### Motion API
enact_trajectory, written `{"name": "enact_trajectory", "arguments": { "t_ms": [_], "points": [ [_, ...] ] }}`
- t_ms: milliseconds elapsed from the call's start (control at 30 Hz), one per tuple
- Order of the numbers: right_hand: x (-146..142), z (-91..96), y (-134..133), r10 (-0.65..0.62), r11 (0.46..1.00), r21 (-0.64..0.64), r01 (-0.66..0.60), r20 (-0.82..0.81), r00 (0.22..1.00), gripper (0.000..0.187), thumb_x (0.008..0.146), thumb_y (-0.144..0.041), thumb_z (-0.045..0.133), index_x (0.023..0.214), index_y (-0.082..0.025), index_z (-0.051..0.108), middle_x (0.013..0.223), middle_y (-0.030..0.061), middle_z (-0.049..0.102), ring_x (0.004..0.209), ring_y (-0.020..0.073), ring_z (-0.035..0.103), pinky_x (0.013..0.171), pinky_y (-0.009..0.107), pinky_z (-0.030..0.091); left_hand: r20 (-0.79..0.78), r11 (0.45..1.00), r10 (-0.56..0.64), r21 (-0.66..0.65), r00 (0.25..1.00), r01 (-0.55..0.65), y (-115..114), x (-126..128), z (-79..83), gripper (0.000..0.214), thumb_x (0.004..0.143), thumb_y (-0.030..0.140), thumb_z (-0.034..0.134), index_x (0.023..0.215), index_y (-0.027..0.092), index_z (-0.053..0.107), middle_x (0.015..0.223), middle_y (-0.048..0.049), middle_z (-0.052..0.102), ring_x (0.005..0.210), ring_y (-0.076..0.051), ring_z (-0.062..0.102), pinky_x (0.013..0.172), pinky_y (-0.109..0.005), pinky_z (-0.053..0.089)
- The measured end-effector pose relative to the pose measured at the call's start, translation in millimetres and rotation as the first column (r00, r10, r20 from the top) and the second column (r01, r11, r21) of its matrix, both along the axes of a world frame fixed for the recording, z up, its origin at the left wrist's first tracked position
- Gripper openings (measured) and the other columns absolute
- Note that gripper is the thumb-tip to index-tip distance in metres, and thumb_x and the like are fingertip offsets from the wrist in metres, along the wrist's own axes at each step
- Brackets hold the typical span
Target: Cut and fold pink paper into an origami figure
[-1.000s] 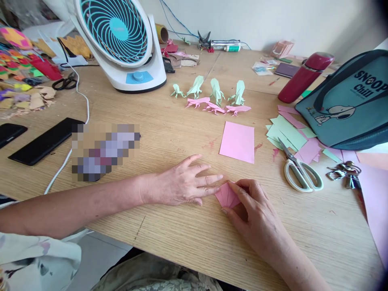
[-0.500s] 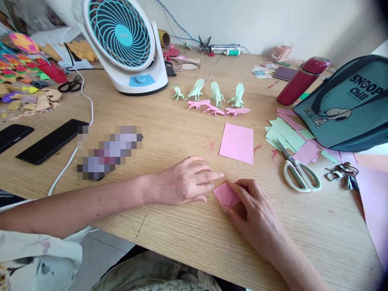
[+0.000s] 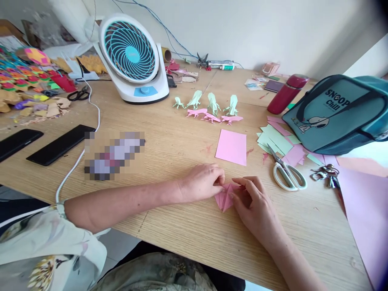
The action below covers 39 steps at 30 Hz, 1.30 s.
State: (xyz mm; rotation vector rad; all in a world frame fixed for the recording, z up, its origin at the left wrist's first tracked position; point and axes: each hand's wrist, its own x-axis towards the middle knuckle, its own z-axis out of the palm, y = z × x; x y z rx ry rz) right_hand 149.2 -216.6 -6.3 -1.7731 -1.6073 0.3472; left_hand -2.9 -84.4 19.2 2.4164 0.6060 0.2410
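Note:
A small piece of folded pink paper (image 3: 224,201) with creases fanning across it lies near the table's front edge, between my hands. My left hand (image 3: 205,182) is closed, fingers curled, pinching the paper's upper left side. From the right, my right hand (image 3: 250,198) grips the paper between thumb and fingers. Just beyond them lies a flat pink sheet (image 3: 231,147). Farther back stand several green folded paper figures (image 3: 214,103), with pink folded paper figures (image 3: 212,117) in front of them.
White-handled scissors (image 3: 287,171) and keys (image 3: 326,174) lie to the right, by loose green and pink paper pieces (image 3: 274,139). A teal bag (image 3: 336,113) and a red flask (image 3: 286,95) stand behind. A fan (image 3: 133,60) stands back left; a white cable (image 3: 71,169) crosses the left side.
My left hand has moved right and closed on the folded paper; its fingers were outstretched before. The paper now shows more raised folds. The view has shifted slightly.

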Motion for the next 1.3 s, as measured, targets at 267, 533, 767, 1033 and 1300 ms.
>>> {"name": "enact_trajectory", "arguments": {
  "t_ms": [267, 533, 767, 1033, 1300],
  "points": [
    [9, 3.2, 5, -0.015, 0.993, -0.111, -0.035, -0.423, 0.906, 0.025, 0.089, -0.043, 0.061, 0.093, -0.018, 0.062, 0.079, 0.0034, 0.062, 0.069, 0.0165, 0.055, 0.06, 0.026, 0.044, 0.276, 0.819, 0.165, -0.573, 0.947, 0.024, 2, 5, -5.3, 0.015, 0.079, 0.025, 0.07, 0.086, 0.014, 0.063, 0.071, 0.0019, 0.061, 0.065, -0.01, 0.054, 0.059, -0.02, 0.041],
    [1, 5.6, 6, 0.03, 0.984, -0.159, -0.083, -0.314, 0.949, 0.028, 0.088, -0.037, 0.06, 0.066, -0.019, 0.058, 0.067, -0.0004, 0.051, 0.062, 0.0138, 0.044, 0.056, 0.026, 0.034, 0.298, 0.789, 0.131, -0.608, 0.946, 0.083, 1, 3, -3.0, 0.017, 0.078, 0.029, 0.07, 0.075, 0.013, 0.067, 0.072, -0.0005, 0.066, 0.066, -0.01, 0.055, 0.061, -0.021, 0.04],
    [3, 11.6, 7, 0.042, 0.972, -0.197, -0.131, -0.404, 0.914, 0.028, 0.086, -0.044, 0.062, 0.074, -0.019, 0.062, 0.07, 0.0001, 0.055, 0.065, 0.0148, 0.047, 0.057, 0.025, 0.036, 0.331, 0.788, 0.168, -0.611, 0.929, 0.075, 1, 8, 1.5, 0.025, 0.078, 0.033, 0.07, 0.067, 0.013, 0.061, 0.063, 0.0037, 0.057, 0.06, -0.007, 0.047, 0.057, -0.02, 0.036],
    [6, 9.5, 6, 0.003, 0.957, -0.247, -0.155, -0.524, 0.852, 0.032, 0.084, -0.048, 0.064, 0.073, -0.018, 0.064, 0.068, 0.0013, 0.055, 0.066, 0.0157, 0.047, 0.059, 0.026, 0.037, 0.273, 0.682, 0.195, -0.728, 0.942, 0.07, -3, 14, -4.0, 0.034, 0.074, 0.044, 0.073, 0.067, 0.013, 0.058, 0.061, 0.0038, 0.053, 0.057, -0.008, 0.044, 0.054, -0.022, 0.032],
    [9, 4.9, 3, -0.024, 0.951, -0.27, -0.149, -0.546, 0.837, 0.03, 0.08, -0.045, 0.07, 0.073, -0.016, 0.065, 0.067, 0.0008, 0.05, 0.065, 0.0139, 0.04, 0.055, 0.025, 0.032, 0.329, 0.691, 0.311, -0.722, 0.892, 0.025, 2, 16, -1.2, 0.036, 0.074, 0.042, 0.072, 0.061, 0.014, 0.055, 0.059, 0.0048, 0.048, 0.057, -0.007, 0.041, 0.055, -0.022, 0.033]
  ]
}}
